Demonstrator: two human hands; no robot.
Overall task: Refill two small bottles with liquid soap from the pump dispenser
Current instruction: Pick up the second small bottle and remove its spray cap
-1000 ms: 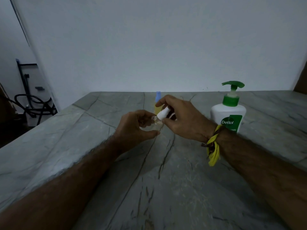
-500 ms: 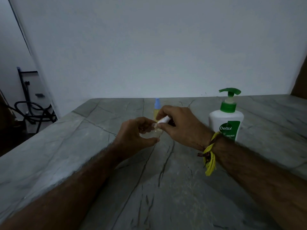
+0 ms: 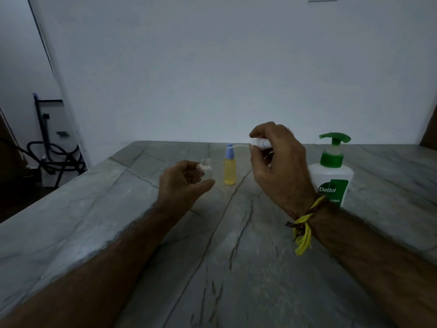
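My left hand (image 3: 183, 183) holds a small clear bottle (image 3: 207, 171) upright on the grey stone counter (image 3: 118, 233); its threaded neck is uncovered. My right hand (image 3: 276, 166) is raised to the right of it and pinches the bottle's white spray cap (image 3: 260, 143), whose thin dip tube sticks out to the left. A second small bottle (image 3: 229, 170) with yellow liquid and a blue spray cap stands between my hands, a little farther back. The white pump dispenser (image 3: 332, 176) with a green pump head stands at the right, behind my right wrist.
A white wall runs along the counter's far edge. At the left, past the counter's edge, dark hoses and a metal frame (image 3: 54, 152) sit on the floor. A yellow thread band (image 3: 303, 229) is tied on my right wrist.
My right hand has pulled the white spray cap off the clear bottle and lifted it up and to the right. The left hand still holds the bottle. The camera has tilted upward.
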